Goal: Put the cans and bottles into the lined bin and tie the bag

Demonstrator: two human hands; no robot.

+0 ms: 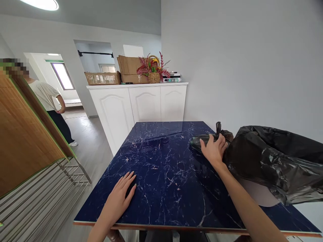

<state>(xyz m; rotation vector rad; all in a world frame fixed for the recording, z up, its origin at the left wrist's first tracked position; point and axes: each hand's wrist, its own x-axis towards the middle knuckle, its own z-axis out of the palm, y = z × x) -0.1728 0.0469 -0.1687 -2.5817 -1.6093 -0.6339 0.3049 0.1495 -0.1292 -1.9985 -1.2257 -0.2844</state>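
Note:
My left hand (120, 196) lies flat on the dark blue marble-patterned table (161, 168), fingers stretched out and nothing in it. Toward the table's right side, my right hand (214, 148) rests over a small knotted black plastic bag (200, 140), its fingers bent around the bag's top and the thumb pointing left. What the small bag contains is hidden. A large black plastic bag (267, 158) sits just right of that hand, covering much of the table's right edge. From under it peeks a pale pinkish rounded piece (259, 192) that I cannot identify.
A white cabinet (148, 102) stands beyond the table, bearing cardboard boxes (133, 69) and a wicker flower basket (153, 77). At left are a wooden panel (25, 124) and a metal rack (47, 188). Behind the panel stands a person (47, 97). A grey wall (242, 60) runs along the right.

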